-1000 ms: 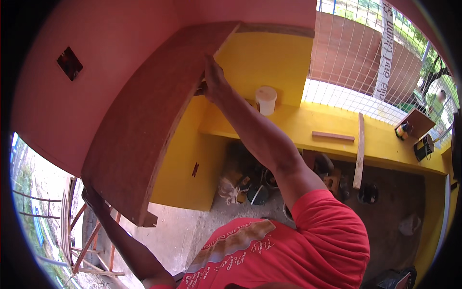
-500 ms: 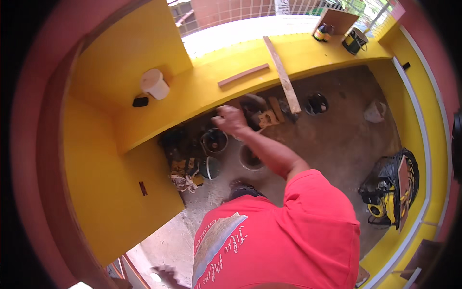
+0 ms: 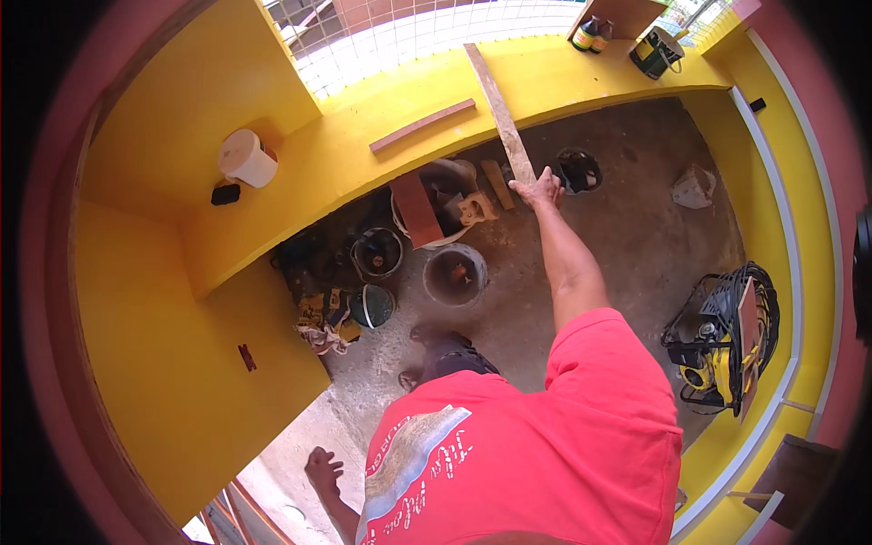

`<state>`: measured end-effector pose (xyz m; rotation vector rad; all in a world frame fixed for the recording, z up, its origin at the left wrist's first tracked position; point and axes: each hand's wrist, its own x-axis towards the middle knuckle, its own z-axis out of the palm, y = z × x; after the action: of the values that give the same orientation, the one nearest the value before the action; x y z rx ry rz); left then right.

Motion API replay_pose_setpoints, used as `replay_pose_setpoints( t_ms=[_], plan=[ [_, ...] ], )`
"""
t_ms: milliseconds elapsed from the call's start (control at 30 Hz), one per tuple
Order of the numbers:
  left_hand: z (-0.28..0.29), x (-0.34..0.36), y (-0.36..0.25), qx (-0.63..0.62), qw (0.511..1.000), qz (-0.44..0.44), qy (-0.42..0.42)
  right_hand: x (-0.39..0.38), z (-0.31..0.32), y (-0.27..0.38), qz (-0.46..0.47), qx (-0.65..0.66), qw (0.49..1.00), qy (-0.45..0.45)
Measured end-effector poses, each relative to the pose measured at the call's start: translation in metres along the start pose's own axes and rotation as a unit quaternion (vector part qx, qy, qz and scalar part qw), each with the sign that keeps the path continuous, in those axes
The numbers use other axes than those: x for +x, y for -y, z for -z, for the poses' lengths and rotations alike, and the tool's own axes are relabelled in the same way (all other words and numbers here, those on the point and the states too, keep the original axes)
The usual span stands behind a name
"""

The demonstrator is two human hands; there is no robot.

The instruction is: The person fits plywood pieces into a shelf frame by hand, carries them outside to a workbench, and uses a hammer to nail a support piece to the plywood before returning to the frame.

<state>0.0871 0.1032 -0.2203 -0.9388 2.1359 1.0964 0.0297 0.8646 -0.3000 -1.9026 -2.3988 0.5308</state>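
Observation:
My right hand (image 3: pixel 542 189) is closed on the near end of a long wooden plank (image 3: pixel 498 104). The plank's far part lies across the yellow ledge (image 3: pixel 363 125), while its near end juts out over the floor. Down at the lower left, my left hand (image 3: pixel 322 470) hangs empty, its fingers loosely apart. A shorter reddish-brown wooden strip (image 3: pixel 422 126) lies on the ledge left of the plank. Below the ledge, a tub (image 3: pixel 461 171) holds a reddish-brown board (image 3: pixel 416 211) and a handsaw with a wooden handle (image 3: pixel 477 209).
Buckets stand on the floor, one grey (image 3: pixel 456 274) and one dark green (image 3: pixel 372 306). On the ledge are a white bucket (image 3: pixel 247 160), two bottles (image 3: pixel 586 34) and a dark can (image 3: pixel 656 53). A yellow-and-black machine (image 3: pixel 713 354) sits by the right wall.
My right hand has moved right from above the tub and taken hold of the plank's near end. My left hand has risen slightly into clearer view.

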Motion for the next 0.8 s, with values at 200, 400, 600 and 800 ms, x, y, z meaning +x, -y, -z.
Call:
replay_pose_setpoints(
  t_ms=[200,400,600,800],
  plan=[
    [-0.019,-0.008,0.036,0.024,0.999,-0.016,0.025,-0.008,-0.027,-0.045,0.054,0.122,0.969,-0.207],
    [-0.054,-0.076,0.006,-0.067,0.962,-0.242,0.108,-0.055,-0.047,-0.123,0.058,0.072,0.993,-0.074],
    [-0.023,-0.253,-0.097,-0.317,0.608,-0.585,0.434,-0.097,-0.06,-0.157,0.234,-0.102,0.936,0.244],
    [-0.019,-0.409,-0.136,-0.355,0.541,-0.587,0.487,-0.181,-0.034,-0.112,0.407,-0.131,0.817,0.387]
  ],
)
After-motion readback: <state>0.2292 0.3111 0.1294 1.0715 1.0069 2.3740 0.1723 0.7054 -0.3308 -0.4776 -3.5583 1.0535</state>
